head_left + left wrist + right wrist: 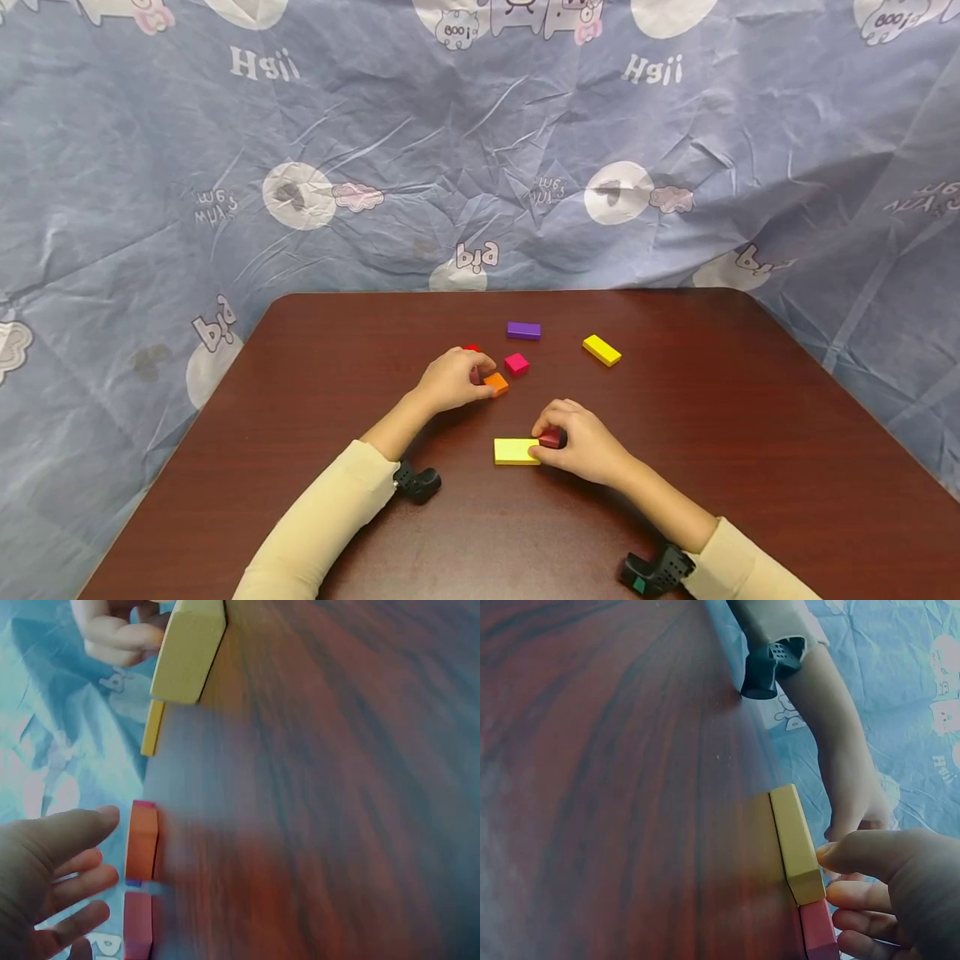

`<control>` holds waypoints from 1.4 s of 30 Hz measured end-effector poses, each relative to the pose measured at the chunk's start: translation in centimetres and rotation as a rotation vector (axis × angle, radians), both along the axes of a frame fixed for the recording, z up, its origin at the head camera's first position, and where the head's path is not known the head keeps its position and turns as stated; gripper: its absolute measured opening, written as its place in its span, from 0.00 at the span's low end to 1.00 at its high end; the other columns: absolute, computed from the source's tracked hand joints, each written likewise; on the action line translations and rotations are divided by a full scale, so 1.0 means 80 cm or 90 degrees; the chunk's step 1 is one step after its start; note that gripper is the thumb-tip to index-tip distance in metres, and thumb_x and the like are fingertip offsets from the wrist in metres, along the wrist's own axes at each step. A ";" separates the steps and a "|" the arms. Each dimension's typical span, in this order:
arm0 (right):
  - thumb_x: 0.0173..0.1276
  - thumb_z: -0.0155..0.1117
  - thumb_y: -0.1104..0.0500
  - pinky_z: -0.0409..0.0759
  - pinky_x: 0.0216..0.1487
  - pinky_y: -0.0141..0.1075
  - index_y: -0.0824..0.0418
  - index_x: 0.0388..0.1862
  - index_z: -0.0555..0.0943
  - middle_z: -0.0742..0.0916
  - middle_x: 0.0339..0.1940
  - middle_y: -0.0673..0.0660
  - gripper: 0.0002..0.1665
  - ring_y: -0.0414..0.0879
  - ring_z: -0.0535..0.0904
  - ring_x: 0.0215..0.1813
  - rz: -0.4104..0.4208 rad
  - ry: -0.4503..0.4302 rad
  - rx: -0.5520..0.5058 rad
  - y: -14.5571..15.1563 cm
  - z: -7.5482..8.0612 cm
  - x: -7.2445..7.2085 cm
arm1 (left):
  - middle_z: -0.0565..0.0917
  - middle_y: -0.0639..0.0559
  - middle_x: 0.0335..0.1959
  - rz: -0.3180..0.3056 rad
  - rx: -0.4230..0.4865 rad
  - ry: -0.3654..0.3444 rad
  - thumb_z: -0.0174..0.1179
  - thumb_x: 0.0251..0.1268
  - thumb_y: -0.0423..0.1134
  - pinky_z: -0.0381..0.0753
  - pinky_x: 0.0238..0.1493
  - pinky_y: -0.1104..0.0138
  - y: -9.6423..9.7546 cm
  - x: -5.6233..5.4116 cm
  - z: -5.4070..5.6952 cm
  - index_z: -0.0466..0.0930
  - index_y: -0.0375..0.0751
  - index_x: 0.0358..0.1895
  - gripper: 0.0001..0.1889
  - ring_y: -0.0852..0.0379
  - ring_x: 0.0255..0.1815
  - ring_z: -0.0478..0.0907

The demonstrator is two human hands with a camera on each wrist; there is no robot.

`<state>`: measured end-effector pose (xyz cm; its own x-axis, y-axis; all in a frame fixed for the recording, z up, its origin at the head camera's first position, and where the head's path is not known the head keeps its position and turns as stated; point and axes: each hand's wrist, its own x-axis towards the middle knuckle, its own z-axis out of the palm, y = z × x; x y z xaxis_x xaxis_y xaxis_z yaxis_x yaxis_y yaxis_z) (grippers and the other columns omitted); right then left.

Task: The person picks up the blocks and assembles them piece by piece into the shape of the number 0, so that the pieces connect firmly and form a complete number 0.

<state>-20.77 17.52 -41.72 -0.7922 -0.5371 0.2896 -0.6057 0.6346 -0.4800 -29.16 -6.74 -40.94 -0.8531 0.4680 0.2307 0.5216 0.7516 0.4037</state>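
A yellow block point(515, 452) lies lengthwise near the middle of the table, with a dark red block point(551, 438) against its right end. My right hand point(587, 442) has its thumb and index fingertip at that right end, pinching the yellow block; the other fingers lie beside the dark red one and partly hide it. Farther off, my left hand point(456, 379) reaches over an orange block point(497, 384). Its thumb and fingers are spread beside the orange block point(141, 844) in the left wrist view. A red block point(471, 348) is mostly hidden behind the left hand.
Beyond the hands lie a pink-red block point(517, 364), a purple block point(523, 331) and a second yellow block point(602, 350). They rest on the dark wooden table point(360, 333). Behind its far edge hangs a blue printed cloth point(465, 125).
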 end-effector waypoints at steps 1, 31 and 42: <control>0.54 0.77 0.54 0.76 0.45 0.39 0.50 0.32 0.82 0.80 0.35 0.41 0.11 0.40 0.73 0.42 0.002 0.003 -0.001 0.000 0.000 0.000 | 0.86 0.57 0.40 0.005 -0.011 -0.001 0.72 0.54 0.48 0.76 0.41 0.65 0.003 -0.001 0.000 0.86 0.47 0.47 0.18 0.57 0.42 0.75; 0.54 0.77 0.54 0.76 0.45 0.41 0.52 0.31 0.83 0.81 0.36 0.42 0.10 0.41 0.74 0.43 0.008 0.013 -0.008 0.001 0.000 0.000 | 0.85 0.61 0.36 0.006 0.004 -0.054 0.73 0.52 0.48 0.75 0.34 0.68 -0.004 0.041 0.014 0.87 0.48 0.42 0.15 0.62 0.34 0.76; 0.54 0.77 0.53 0.76 0.46 0.40 0.50 0.32 0.83 0.80 0.35 0.41 0.10 0.40 0.74 0.43 -0.003 0.001 0.000 0.001 -0.001 0.001 | 0.86 0.60 0.36 -0.016 0.008 -0.056 0.73 0.52 0.48 0.77 0.37 0.67 -0.013 0.065 0.012 0.88 0.47 0.43 0.15 0.61 0.33 0.77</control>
